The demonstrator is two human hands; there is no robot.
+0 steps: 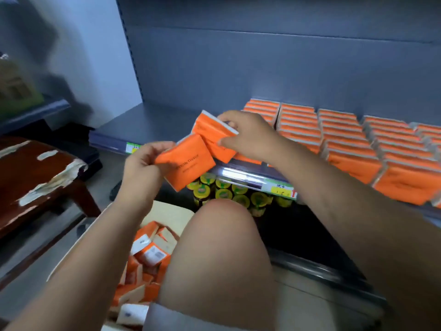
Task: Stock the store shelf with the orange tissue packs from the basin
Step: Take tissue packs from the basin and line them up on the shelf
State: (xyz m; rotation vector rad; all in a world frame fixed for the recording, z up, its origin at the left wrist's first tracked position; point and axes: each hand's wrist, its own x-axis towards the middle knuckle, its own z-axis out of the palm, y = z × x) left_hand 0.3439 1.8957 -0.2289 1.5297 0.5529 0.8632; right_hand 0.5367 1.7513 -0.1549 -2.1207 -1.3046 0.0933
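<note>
- The basin (167, 211) nearest holds loose tissue packs (152, 254).
- The left hand (140, 166) pinches one pack (188, 163) by its edge; the right hand (250, 134) grips a second pack (212, 132) (probably light, squashy, slick-wrapped, best held by the short ends).
- The shelf (152, 123) beyond carries upright rows (346, 139).

Yellow-lidded jars (223, 193) low at centre, a chipped brown wooden table (35, 168) well apart at left

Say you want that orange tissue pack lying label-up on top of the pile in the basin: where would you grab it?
Likely pinch its two opposite thin edges, coming from above and the left: the label-up pack lies face up atop the heap in the basin, its broad side exposed, and the knee blocks the right side.
</note>
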